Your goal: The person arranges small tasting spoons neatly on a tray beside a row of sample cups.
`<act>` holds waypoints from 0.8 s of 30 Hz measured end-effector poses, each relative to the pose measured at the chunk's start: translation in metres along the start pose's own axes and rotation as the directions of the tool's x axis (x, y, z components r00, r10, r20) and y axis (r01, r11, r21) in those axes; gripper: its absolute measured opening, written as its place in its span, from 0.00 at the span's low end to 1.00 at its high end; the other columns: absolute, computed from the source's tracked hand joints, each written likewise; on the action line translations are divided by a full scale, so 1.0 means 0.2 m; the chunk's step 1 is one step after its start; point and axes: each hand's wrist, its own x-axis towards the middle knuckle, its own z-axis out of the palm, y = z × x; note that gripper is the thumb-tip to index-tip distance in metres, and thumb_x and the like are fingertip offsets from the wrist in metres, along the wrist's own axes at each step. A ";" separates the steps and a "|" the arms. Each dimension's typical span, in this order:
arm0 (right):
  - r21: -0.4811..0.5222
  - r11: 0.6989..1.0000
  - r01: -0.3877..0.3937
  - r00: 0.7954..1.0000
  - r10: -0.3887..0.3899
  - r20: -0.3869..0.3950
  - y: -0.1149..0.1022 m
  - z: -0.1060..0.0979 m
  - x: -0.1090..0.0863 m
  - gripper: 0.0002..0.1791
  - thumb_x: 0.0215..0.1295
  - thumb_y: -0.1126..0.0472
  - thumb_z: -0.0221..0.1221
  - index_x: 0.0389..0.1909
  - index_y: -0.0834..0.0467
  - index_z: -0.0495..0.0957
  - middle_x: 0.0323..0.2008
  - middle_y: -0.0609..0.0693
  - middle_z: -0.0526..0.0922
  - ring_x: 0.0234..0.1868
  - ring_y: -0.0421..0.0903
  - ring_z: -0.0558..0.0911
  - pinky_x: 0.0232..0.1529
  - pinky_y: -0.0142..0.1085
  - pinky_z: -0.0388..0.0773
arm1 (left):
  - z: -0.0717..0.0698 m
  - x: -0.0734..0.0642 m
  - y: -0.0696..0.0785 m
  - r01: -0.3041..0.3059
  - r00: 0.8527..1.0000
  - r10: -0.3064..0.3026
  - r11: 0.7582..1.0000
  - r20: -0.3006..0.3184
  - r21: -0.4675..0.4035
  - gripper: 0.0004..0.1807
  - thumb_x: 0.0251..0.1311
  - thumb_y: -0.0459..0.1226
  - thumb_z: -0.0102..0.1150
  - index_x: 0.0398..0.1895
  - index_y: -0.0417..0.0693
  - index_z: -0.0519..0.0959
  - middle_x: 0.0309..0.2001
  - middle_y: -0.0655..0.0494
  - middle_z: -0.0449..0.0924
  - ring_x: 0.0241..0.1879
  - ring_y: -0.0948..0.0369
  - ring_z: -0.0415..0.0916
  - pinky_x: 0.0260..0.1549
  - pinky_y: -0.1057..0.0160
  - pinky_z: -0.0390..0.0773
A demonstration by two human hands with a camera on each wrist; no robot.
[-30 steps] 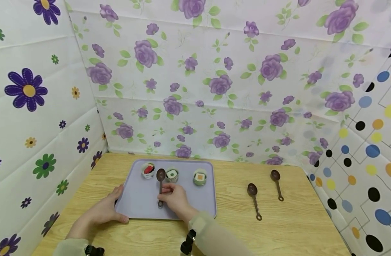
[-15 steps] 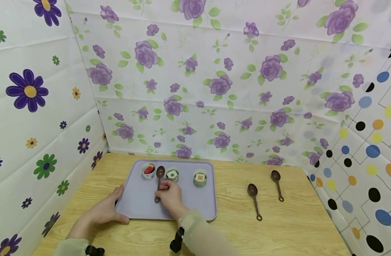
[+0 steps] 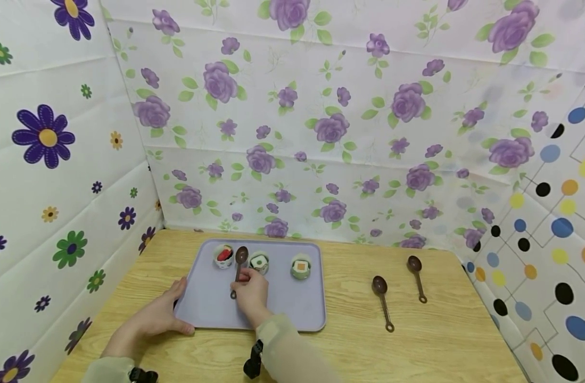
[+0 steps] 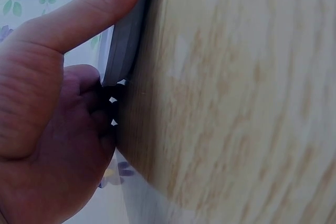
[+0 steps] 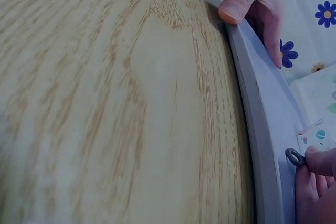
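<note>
My right hand (image 3: 253, 295) pinches the handle of a dark brown spoon (image 3: 241, 257) above the lilac tray (image 3: 292, 306). The spoon's bowl points away from me, between a small cup with a red-topped piece (image 3: 223, 256) and a cup with a white square piece (image 3: 259, 263). In the right wrist view, the ring end of the spoon (image 5: 295, 157) pokes out beside my thumb. My left hand (image 3: 160, 314) holds the tray's near left corner, thumb along the front edge and fingers at the left side. Its fingertips are partly hidden in the left wrist view.
A third small cup (image 3: 301, 267), with an orange-centred white piece, stands on the tray's right half. Two more brown spoons, a nearer one (image 3: 380, 287) and a farther one (image 3: 415, 264), lie on the wooden table (image 3: 349, 330). Patterned cloth walls (image 3: 292, 133) border the table.
My right hand has moved a little left and away from me, carrying the spoon with it. My left hand stays at the tray corner. The cups and other spoons keep their places.
</note>
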 end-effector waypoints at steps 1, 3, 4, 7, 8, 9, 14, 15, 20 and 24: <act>-0.014 1.000 0.003 1.000 -0.003 -0.007 0.00 0.00 0.00 0.18 0.55 0.76 0.75 0.48 0.66 0.87 0.32 0.45 0.85 0.32 0.35 0.84 0.34 0.27 0.84 | 0.00 0.00 0.00 -0.002 1.000 0.002 1.000 0.000 -0.001 0.82 0.39 0.51 0.90 0.84 0.27 0.39 0.82 0.22 0.34 0.81 0.26 0.31 0.75 0.25 0.38; -0.041 0.999 -0.005 1.000 0.004 -0.019 0.00 0.01 0.01 0.19 0.56 0.75 0.75 0.50 0.66 0.87 0.33 0.45 0.85 0.32 0.35 0.84 0.35 0.28 0.84 | 0.00 0.00 -0.01 -0.003 1.000 0.003 1.000 -0.002 -0.002 0.82 0.39 0.52 0.90 0.84 0.27 0.39 0.82 0.22 0.34 0.81 0.26 0.32 0.75 0.26 0.38; -0.052 0.999 -0.011 1.000 0.009 -0.021 -0.01 0.01 0.01 0.19 0.56 0.75 0.75 0.50 0.67 0.87 0.33 0.46 0.85 0.32 0.35 0.84 0.35 0.28 0.84 | 0.00 0.00 -0.01 -0.005 1.000 0.005 1.000 -0.003 -0.001 0.82 0.39 0.52 0.90 0.84 0.27 0.39 0.82 0.22 0.34 0.81 0.26 0.32 0.75 0.26 0.39; -0.083 0.996 -0.016 1.000 0.014 -0.027 -0.01 0.02 0.01 0.20 0.57 0.74 0.75 0.51 0.67 0.87 0.34 0.46 0.85 0.33 0.35 0.83 0.35 0.29 0.84 | 0.01 0.00 -0.01 -0.008 1.000 0.008 1.000 -0.003 0.000 0.82 0.39 0.52 0.90 0.84 0.27 0.39 0.82 0.22 0.34 0.80 0.26 0.32 0.75 0.25 0.39; -0.089 0.996 -0.019 1.000 0.017 -0.027 -0.01 0.02 0.01 0.20 0.57 0.74 0.75 0.52 0.67 0.87 0.34 0.46 0.85 0.33 0.35 0.83 0.35 0.29 0.84 | 0.01 0.01 -0.02 -0.007 1.000 0.007 1.000 -0.004 0.001 0.82 0.39 0.52 0.90 0.84 0.27 0.39 0.82 0.22 0.34 0.81 0.26 0.32 0.75 0.26 0.39; -0.094 0.995 -0.017 1.000 0.015 -0.026 -0.02 0.02 0.01 0.19 0.58 0.74 0.74 0.52 0.67 0.87 0.33 0.46 0.85 0.33 0.35 0.83 0.35 0.29 0.84 | 0.01 0.01 -0.02 -0.006 1.000 0.006 1.000 -0.003 0.001 0.82 0.39 0.52 0.90 0.84 0.27 0.39 0.82 0.22 0.34 0.81 0.27 0.32 0.75 0.26 0.39; -0.111 0.994 0.002 1.000 -0.004 -0.020 -0.02 0.02 0.01 0.18 0.59 0.75 0.73 0.52 0.68 0.87 0.32 0.47 0.86 0.33 0.34 0.81 0.34 0.28 0.83 | 0.00 0.01 -0.01 -0.018 1.000 0.018 1.000 -0.006 0.008 0.81 0.40 0.50 0.90 0.84 0.26 0.39 0.82 0.21 0.34 0.80 0.26 0.32 0.75 0.25 0.39; -0.114 0.994 0.007 1.000 -0.009 -0.020 -0.02 0.02 0.01 0.18 0.59 0.75 0.73 0.51 0.68 0.87 0.32 0.47 0.85 0.32 0.34 0.81 0.33 0.28 0.83 | 0.00 0.01 -0.01 -0.020 1.000 0.020 1.000 -0.007 0.007 0.81 0.40 0.49 0.90 0.84 0.26 0.39 0.82 0.21 0.34 0.80 0.26 0.32 0.75 0.25 0.39; -0.131 0.991 0.030 0.999 -0.032 -0.017 -0.02 0.02 0.01 0.14 0.59 0.74 0.73 0.47 0.67 0.88 0.30 0.45 0.84 0.31 0.34 0.80 0.32 0.28 0.82 | -0.01 0.00 0.00 -0.031 0.999 0.031 0.999 -0.014 0.016 0.80 0.40 0.48 0.90 0.83 0.25 0.40 0.81 0.20 0.35 0.80 0.24 0.33 0.74 0.25 0.40; -0.162 0.986 0.037 0.999 -0.038 -0.004 -0.02 0.02 0.00 0.09 0.60 0.74 0.73 0.41 0.65 0.89 0.28 0.43 0.82 0.30 0.34 0.79 0.31 0.29 0.82 | -0.01 0.00 0.00 -0.032 0.999 0.032 0.999 -0.014 0.023 0.80 0.40 0.49 0.90 0.83 0.25 0.40 0.81 0.20 0.36 0.80 0.25 0.34 0.74 0.25 0.41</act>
